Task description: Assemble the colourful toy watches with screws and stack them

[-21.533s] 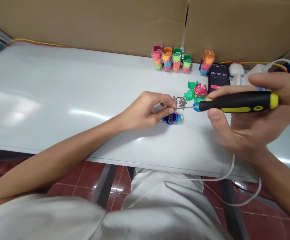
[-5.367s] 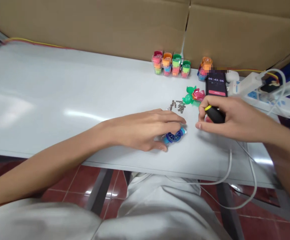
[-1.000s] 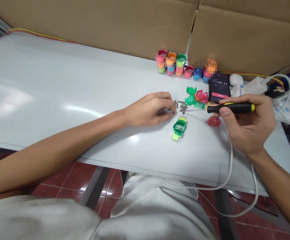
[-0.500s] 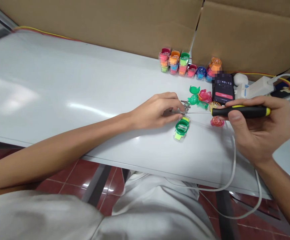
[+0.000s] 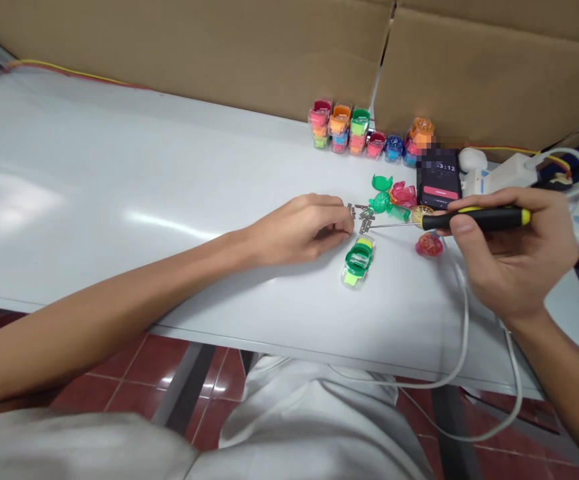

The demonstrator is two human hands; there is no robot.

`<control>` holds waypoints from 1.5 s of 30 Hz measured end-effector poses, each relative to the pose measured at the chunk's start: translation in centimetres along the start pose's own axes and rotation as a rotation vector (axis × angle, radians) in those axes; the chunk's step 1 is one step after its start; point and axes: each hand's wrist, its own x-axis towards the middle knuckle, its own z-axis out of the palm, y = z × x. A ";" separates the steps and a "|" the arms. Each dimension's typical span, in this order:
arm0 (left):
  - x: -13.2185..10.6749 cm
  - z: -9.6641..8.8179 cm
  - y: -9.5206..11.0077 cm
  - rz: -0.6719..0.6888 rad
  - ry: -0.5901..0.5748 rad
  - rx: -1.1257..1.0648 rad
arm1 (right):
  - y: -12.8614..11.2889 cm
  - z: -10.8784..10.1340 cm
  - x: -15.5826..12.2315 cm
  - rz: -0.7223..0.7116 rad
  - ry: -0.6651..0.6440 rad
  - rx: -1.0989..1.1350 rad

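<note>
My right hand (image 5: 524, 267) grips a screwdriver (image 5: 494, 219) by its black and yellow handle, the thin shaft pointing left. The tip reaches small metal sharpener blades (image 5: 366, 225) lying on the white table. Just left of them, my left hand (image 5: 309, 230) rests with its fingers curled and thumb drawn in; whatever it may hold is hidden. A green pencil sharpener (image 5: 358, 262) with a clear base lies in front of the blades. Loose green plastic parts (image 5: 381, 202) and pink plastic parts (image 5: 403, 194) are behind the screwdriver tip.
Stacks of colourful sharpeners (image 5: 340, 127) stand along the cardboard wall (image 5: 219, 53). A phone (image 5: 439, 179) showing a timer lies near white chargers (image 5: 509, 173). A pink-red round piece (image 5: 430, 245) sits below the screwdriver. A white cable (image 5: 465, 320) hangs over the table's front edge.
My left hand has drawn back left from the metal pieces, its fingers curling in and leaving more of them in sight. The screwdriver stays in my right hand, its tip still by the pieces.
</note>
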 end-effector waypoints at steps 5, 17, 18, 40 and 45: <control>0.1 0.0 0.0 -0.004 -0.008 -0.002 | 0.0 0.0 -0.2 -0.009 -0.035 -0.006; 0.1 0.4 0.3 0.021 0.091 -0.025 | -0.7 -0.3 0.4 -0.073 -0.008 -0.016; 0.1 0.4 0.3 0.016 0.093 -0.026 | -0.8 -0.3 0.4 -0.070 -0.004 -0.023; 0.1 -0.1 1.0 0.039 0.004 -0.047 | -3.8 -0.5 0.2 0.049 -0.059 0.027; 0.0 -0.3 1.2 0.057 -0.005 -0.055 | -4.0 -0.7 0.4 0.107 -0.059 -0.025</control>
